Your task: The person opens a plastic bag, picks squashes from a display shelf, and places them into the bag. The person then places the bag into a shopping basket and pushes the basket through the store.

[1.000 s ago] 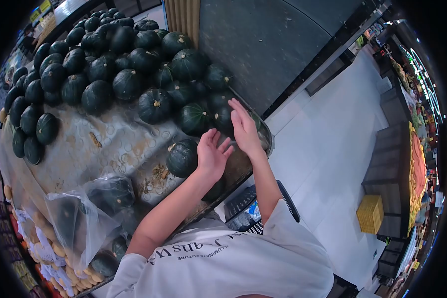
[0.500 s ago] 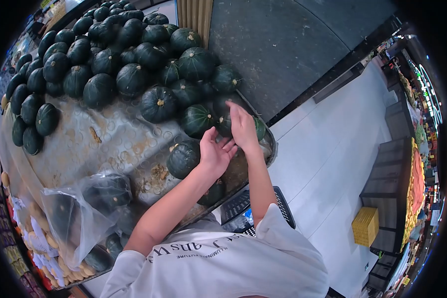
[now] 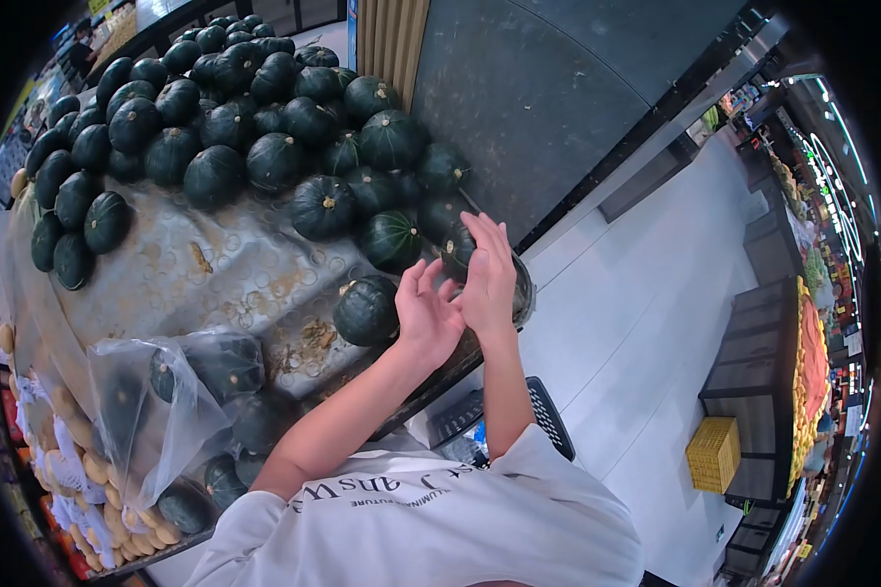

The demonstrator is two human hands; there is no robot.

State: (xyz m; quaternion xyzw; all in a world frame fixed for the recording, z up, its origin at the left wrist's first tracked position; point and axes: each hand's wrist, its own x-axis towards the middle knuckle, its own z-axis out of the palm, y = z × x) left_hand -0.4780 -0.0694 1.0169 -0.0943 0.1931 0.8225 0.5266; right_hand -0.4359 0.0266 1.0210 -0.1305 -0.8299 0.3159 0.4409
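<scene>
Two bare forearms (image 3: 352, 411) rise from the short sleeves of a white shirt (image 3: 431, 528) at the bottom of the frame and bring both hands together just right of its middle. The left hand (image 3: 431, 321) is turned palm upward, its fingers loosely curled and a little apart. The right hand (image 3: 489, 284) has its fingers extended close together, slightly parted at the tips. The hands overlap in view; whether they press on each other, I cannot tell.

Just left of the left hand, a single dark green squash (image 3: 366, 311) sits on the soiled grey mat (image 3: 255, 264) of the display. Another, the squash by the right hand (image 3: 453, 256), is partly hidden behind its fingers. Below the right forearm is a black basket (image 3: 551, 421).

At the lower left of the frame, a clear plastic bag (image 3: 191, 426) lies crumpled over several squashes, near pale oval produce (image 3: 113, 523) with white netting. Farther off, a heap of dark green squashes (image 3: 215, 176) fills the upper left, beside a ribbed tan board (image 3: 390, 44) and a dark panel (image 3: 538, 108) at the upper middle.

Pale floor (image 3: 617, 323) runs down the right side, where a yellow crate (image 3: 713, 455) stands beside a dark stand (image 3: 744, 391) topped with yellow goods (image 3: 808, 391).
</scene>
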